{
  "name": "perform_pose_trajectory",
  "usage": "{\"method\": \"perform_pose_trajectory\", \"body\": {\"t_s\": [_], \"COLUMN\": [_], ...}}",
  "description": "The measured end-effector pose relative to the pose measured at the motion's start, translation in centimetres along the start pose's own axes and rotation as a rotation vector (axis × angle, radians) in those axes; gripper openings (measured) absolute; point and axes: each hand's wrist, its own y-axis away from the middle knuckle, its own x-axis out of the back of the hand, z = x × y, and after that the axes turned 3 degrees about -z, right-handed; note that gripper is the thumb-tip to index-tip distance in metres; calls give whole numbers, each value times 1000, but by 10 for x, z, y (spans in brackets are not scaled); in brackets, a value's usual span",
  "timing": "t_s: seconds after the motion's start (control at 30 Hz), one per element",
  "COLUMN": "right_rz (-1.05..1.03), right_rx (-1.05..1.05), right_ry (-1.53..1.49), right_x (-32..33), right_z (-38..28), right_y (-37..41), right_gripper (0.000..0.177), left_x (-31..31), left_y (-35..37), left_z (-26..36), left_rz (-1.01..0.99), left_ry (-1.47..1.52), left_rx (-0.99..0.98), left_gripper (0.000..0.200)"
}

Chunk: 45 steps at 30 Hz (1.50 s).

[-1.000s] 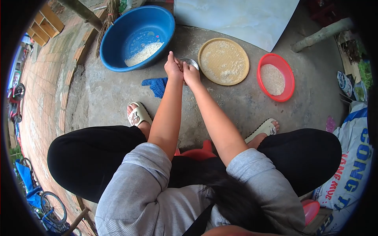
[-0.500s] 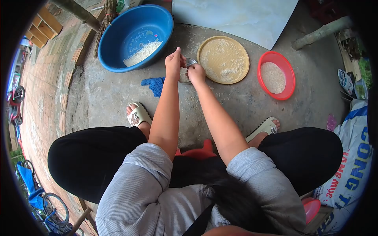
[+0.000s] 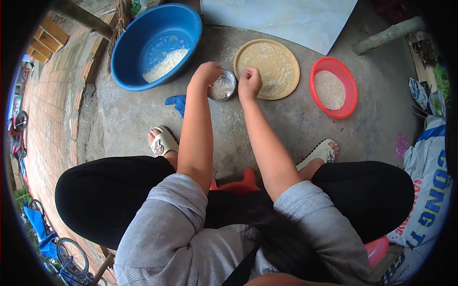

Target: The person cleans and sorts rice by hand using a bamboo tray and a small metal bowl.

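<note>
A small metal bowl (image 3: 234, 78) with whitish rice-like grains (image 3: 221, 88) in it stands on the concrete between my hands. My left hand (image 3: 207, 73) is at the bowl's left side, its bent fingers reaching over the rim; what they hold, if anything, is hidden. Just right of the bowl, my right hand (image 3: 250, 86) is raised with fingers and thumb drawn together in a pinch. Whatever lies in that pinch is too small to make out. Beyond it rests a round yellow tray (image 3: 297, 71) strewn with grains.
A large blue basin (image 3: 164, 33) holding white grains is at the upper left. On the right stands a red basin (image 3: 351, 86) of grains. A blue cloth (image 3: 177, 102) lies near my left forearm, a pale sheet (image 3: 281, 19) at the back, a printed sack (image 3: 424, 190) far right.
My hands were close together over the metal bowl; they have moved apart, the right one to the right, the left one lower. The bowl and its grains now show between them.
</note>
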Motion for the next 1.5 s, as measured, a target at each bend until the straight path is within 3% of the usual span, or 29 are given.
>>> {"method": "perform_pose_trajectory", "body": {"t_s": [0.03, 0.07, 0.13, 0.17, 0.27, 0.33, 0.37, 0.47, 0.53, 0.6, 0.73, 0.97, 1.33, 1.47, 1.5], "right_rz": [58, 79, 228, 235, 419, 393, 385, 371, 385, 360, 323, 276, 276, 315, 333], "right_rx": [57, 97, 183, 176, 134, -124, -146, -48, -61, -86, -93, -86, -63, -15, 6], "right_ry": [70, 128, 341, 344, 450, 226, 125, 244, 205, 77, -85, -138, 29, 93, 115], "right_x": [8, 20, 46, 59, 89, 103, 105, 114, 114, 117, 123, 132, 132, 133, 130], "right_z": [6, 13, 23, 29, 59, 80, 92, 101, 103, 99, 102, 108, 108, 111, 110], "right_y": [-5, -10, -21, -28, -46, -53, -57, -58, -57, -54, -54, -57, -68, -68, -69], "right_gripper": [17, 21, 26, 26, 28, 29, 29, 29, 29, 27, 24, 18, 10, 9, 8], "left_x": [-2, -7, -15, -24, -58, -89, -105, -155, -175, -186, -189, -200, -212, -204, -201], "left_y": [-1, -5, -15, -19, -28, -35, -40, -53, -57, -56, -72, -98, -146, -152, -154], "left_z": [5, 9, 18, 25, 46, 54, 56, 59, 56, 56, 60, 80, 105, 119, 124], "left_rz": [117, 106, 324, 260, 188, 125, 43, 30, -14, 141, 218, 305, 336, 442, 446], "left_ry": [6, 5, -96, -8, -120, -138, -201, -439, -484, -550, -595, -650, -453, -387, -387], "left_rx": [-36, -36, -346, -344, -516, -578, -561, -512, -507, -527, -620, -700, -762, -805, -741], "left_gripper": [38, 38, 37, 38, 58, 73, 84, 88, 88, 86, 85, 74, 62, 42, 37]}}
